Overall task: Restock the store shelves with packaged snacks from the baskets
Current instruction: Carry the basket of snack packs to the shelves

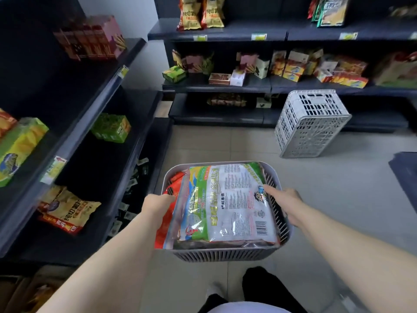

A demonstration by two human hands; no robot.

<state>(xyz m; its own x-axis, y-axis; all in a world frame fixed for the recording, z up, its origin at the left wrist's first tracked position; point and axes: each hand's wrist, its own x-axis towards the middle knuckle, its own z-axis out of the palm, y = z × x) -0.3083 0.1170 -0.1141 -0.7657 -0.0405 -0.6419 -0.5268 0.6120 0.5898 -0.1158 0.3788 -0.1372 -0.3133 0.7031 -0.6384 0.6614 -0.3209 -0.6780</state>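
I hold a grey slatted basket (225,254) in front of me above the floor. My left hand (158,205) grips its left rim. My right hand (285,203) grips its right rim, with the forefinger lying on the top snack pack. That large green-and-white snack pack (232,204) lies flat on top and fills most of the basket. A red pack (164,222) shows beneath it on the left. Dark shelves (94,105) stand to my left with a few packs on them.
A second white basket (311,125) leans tilted against the far shelf unit (225,86), which carries boxes and bags. On the left shelves sit a yellow-red bag (67,211), a green box (111,127) and pink boxes (90,37). A dark mat (406,175) lies at right.
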